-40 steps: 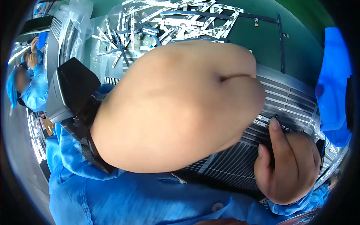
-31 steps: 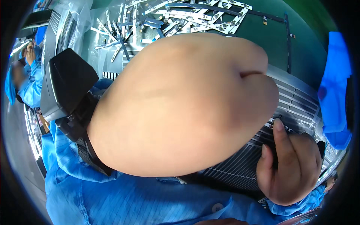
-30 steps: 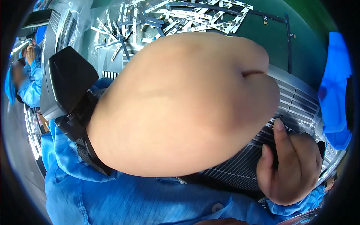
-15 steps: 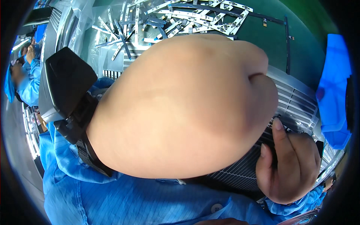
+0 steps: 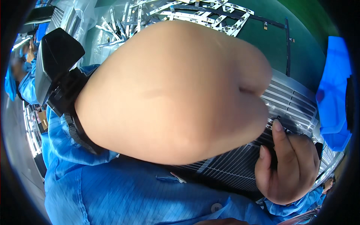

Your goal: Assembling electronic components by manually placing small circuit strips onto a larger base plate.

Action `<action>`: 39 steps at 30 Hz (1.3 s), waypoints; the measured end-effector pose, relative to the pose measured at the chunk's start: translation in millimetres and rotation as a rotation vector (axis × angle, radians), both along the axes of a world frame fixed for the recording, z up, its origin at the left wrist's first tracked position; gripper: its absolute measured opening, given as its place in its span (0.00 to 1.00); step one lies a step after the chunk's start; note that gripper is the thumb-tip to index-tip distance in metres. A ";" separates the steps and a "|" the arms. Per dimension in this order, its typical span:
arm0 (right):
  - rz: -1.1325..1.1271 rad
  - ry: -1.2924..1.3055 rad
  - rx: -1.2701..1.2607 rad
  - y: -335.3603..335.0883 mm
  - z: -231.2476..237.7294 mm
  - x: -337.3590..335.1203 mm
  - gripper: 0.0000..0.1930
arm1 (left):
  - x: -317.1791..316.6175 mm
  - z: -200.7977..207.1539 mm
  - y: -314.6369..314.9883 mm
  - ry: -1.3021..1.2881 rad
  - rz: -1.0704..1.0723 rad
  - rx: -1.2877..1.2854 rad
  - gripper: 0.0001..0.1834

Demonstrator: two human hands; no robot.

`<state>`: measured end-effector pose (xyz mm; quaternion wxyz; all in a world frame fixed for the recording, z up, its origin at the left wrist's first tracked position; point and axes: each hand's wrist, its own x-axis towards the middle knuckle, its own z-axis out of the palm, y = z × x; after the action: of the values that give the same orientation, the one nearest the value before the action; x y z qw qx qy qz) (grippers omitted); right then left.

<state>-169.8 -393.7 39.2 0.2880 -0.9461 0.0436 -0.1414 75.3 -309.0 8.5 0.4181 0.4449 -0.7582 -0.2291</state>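
1. A workroom curved off at my left, with another person in blue (image 5: 28, 84) there; my things lay on a green desk (image 5: 270, 52).
2. A slim strip (image 5: 269, 122) lay by my right index fingertip, on the slotted metal tray (image 5: 290, 99), partly hidden.
3. Its long axis ran left to right, sloping toward me at the right, roughly along the slats; which end was its front I couldn't tell.
4. My right hand (image 5: 288, 165) had its index finger reaching to the strip, thumb parted from it, nothing visible gripped between.
5. My left hand (image 5: 172, 97) arched large over the tray, back upward; it hid its own fingertips, so I couldn't tell whether it held anything.
6. As far as I could judge, the work was partway: at least one strip lay on the tray, while many lay in a loose heap (image 5: 193, 17) beyond. I couldn't count what was finished.
7. Farther out were a lone dark strip (image 5: 287, 52), a blue plastic piece (image 5: 333, 93) at the right and clear plastic wrap (image 5: 84, 18) at the left.
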 end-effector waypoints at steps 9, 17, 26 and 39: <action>0.046 -0.046 0.046 -3.3 1.9 -3.4 0.16 | -19.6 20.1 -0.8 -0.162 0.204 0.196 0.12; 0.094 -0.111 0.094 -8.5 4.7 -11.0 0.15 | -1.2 -3.2 -9.0 0.072 -0.082 0.123 0.15; 0.118 -0.156 0.140 -10.0 12.7 -15.7 0.15 | -44.8 59.8 -22.8 -0.039 0.512 1.125 0.15; 0.105 -0.213 0.181 3.7 -6.7 -9.4 0.14 | -26.0 5.5 -4.8 -0.148 0.110 -0.083 0.17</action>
<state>-179.1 -390.0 32.4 0.3822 -0.8969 -0.0242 -0.2213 49.3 -313.8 13.9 0.3908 0.4836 -0.7705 -0.1406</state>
